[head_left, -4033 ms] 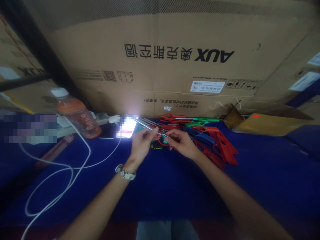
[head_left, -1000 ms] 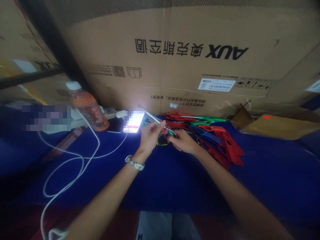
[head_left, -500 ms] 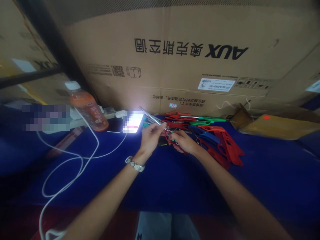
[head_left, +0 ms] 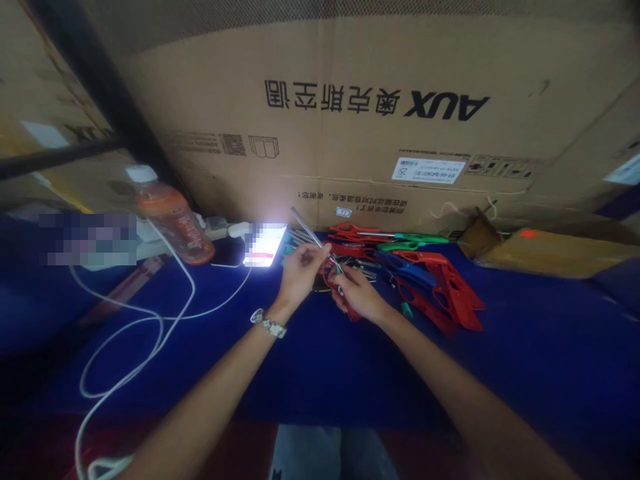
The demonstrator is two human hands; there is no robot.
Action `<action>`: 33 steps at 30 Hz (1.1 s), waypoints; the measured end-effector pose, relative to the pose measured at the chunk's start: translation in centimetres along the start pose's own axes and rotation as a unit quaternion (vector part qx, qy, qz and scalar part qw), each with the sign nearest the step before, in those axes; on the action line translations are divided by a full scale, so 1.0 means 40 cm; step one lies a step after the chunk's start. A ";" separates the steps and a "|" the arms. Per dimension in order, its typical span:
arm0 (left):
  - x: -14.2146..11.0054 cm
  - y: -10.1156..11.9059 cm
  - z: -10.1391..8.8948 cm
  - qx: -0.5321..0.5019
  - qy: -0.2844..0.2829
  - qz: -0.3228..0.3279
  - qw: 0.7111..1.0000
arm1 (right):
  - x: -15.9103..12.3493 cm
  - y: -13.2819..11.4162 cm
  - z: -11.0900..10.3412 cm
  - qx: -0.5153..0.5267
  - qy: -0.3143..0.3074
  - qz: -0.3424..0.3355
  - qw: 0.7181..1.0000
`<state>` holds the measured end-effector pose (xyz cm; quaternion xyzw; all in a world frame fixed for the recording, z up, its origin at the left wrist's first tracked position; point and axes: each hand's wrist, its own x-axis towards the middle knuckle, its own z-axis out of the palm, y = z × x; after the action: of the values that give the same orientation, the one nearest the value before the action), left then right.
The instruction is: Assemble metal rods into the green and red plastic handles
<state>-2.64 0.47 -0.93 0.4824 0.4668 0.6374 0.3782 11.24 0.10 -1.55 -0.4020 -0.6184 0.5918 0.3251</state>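
Between thumb and fingers, my left hand (head_left: 301, 270) pinches a thin metal tube (head_left: 307, 228) that slants up and to the left. My right hand (head_left: 357, 293) is closed around the red plastic handle (head_left: 327, 272) of what looks like a long-nosed lighter, at the tube's lower end. My fingers hide most of the handle and the join. Just behind my hands lie a green lighter (head_left: 423, 240) with a metal nose, red handle shells (head_left: 457, 293), a blue handle shell (head_left: 410, 267) and small metal parts (head_left: 367, 270).
A blue cloth (head_left: 310, 367) covers the table. On the left are a drink bottle (head_left: 175, 217), a lit phone (head_left: 267, 243) and a looping white cable (head_left: 163, 320). A large cardboard box (head_left: 340, 153) stands behind, with a yellowish packet (head_left: 555, 253) at the right.
My right hand has shifted slightly down and left with the handle, and the tube now tilts more steeply. A small green piece now shows on the cloth right of my right hand.
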 end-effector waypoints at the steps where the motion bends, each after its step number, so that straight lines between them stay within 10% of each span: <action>1: 0.005 -0.003 -0.001 0.001 0.001 -0.003 1.000 | 0.001 0.002 0.003 0.011 0.001 0.005 1.000; 13: 0.015 -0.024 -0.010 0.058 -0.030 -0.078 0.995 | -0.010 0.001 0.010 0.067 0.021 0.055 0.996; 16: -0.009 -0.001 -0.029 0.147 0.010 0.047 0.988 | -0.014 0.002 0.008 0.099 0.029 0.062 0.993; 20: -0.051 0.027 -0.034 0.248 -0.120 0.208 0.939 | -0.021 0.002 0.005 0.121 0.036 0.041 0.991; 26: -0.082 -0.006 0.027 0.005 -0.011 -0.044 0.999 | -0.022 -0.002 0.017 0.150 0.127 -0.007 0.980; 33: -0.100 0.030 0.038 0.097 -0.028 -0.053 0.994 | -0.024 -0.018 0.035 0.202 0.237 -0.024 0.950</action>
<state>-0.21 -3.26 -0.67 0.5090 0.5404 0.5547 0.3758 10.39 -1.39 -0.88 -0.4423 -0.4005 0.5837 0.5507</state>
